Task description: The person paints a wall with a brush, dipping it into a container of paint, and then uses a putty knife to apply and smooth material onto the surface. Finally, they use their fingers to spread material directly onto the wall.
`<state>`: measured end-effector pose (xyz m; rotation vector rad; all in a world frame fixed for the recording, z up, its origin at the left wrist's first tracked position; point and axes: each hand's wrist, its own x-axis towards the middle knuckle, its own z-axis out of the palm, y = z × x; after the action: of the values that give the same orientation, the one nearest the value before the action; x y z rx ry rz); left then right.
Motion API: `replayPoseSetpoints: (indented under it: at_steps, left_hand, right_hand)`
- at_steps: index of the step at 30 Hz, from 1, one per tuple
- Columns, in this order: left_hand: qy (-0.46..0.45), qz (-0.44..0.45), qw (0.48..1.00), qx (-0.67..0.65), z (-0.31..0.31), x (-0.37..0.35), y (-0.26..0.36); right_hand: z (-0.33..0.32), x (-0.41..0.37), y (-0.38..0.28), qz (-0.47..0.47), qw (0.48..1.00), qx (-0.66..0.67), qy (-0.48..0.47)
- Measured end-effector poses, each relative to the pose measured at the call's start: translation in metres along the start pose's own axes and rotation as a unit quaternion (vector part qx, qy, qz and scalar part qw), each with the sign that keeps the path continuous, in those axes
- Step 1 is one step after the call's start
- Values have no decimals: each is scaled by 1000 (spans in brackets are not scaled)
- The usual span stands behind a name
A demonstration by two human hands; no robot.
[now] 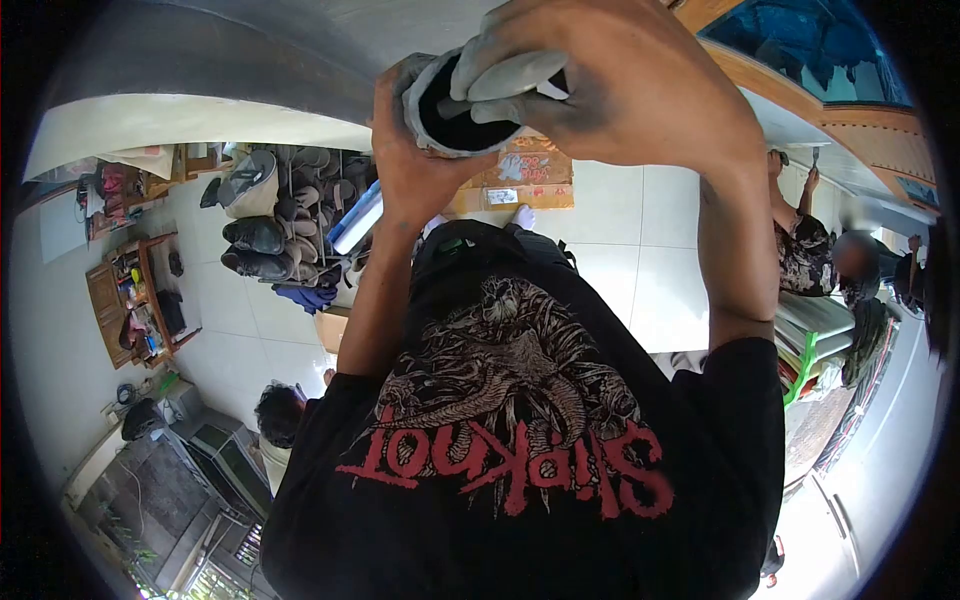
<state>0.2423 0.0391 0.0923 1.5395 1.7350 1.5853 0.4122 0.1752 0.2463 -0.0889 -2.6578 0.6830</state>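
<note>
High in front of me, my left hand (396,160) is wrapped round a cup-like container (425,120) with a pale grey, smeared rim and a dark inside. Its mouth is tilted towards me. My right hand (560,80) reaches over from the right, fingers bent and pressed together at the container's mouth, the tips down inside the rim. Grey coating covers those fingers, with a dark smudge on the palm near the thumb. A small dark grey piece shows at the fingertips; I cannot tell what it is. Some of my left fingers are hidden behind the container.
A cardboard box (540,180) lies on the tiled floor by my feet. Left stands a shoe rack (300,215) full of shoes. One person (277,415) is at lower left; another person (805,240) works at right, near a green-framed chair (800,365). A grey surface (220,60) spans the upper left.
</note>
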Motion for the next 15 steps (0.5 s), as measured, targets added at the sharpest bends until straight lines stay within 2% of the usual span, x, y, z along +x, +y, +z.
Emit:
replayPoseSetpoints:
  at_steps: [4, 6, 9, 12, 15]
  left_hand:
    - [-1, 29, 998, 50, 5, -5, -5]
    - [13, -11, 1000, -7, 8, -6, -4]
    - [8, -13, 1000, -10, 8, -3, 0]
    - [-8, -22, 1000, 9, 9, -4, 2]
    - [-12, -4, 999, 29, 12, -8, -5]
  right_hand:
    - [-10, -6, -3, -1, 1000, -8, 20]
    - [-10, -8, -3, 10, 1000, -10, 23]
    - [-1, -12, 1, 36, 999, -16, 3]
    - [2, -17, 1, 10, 1000, 13, -3]
    - [-7, -21, -6, 51, 997, 49, 5]
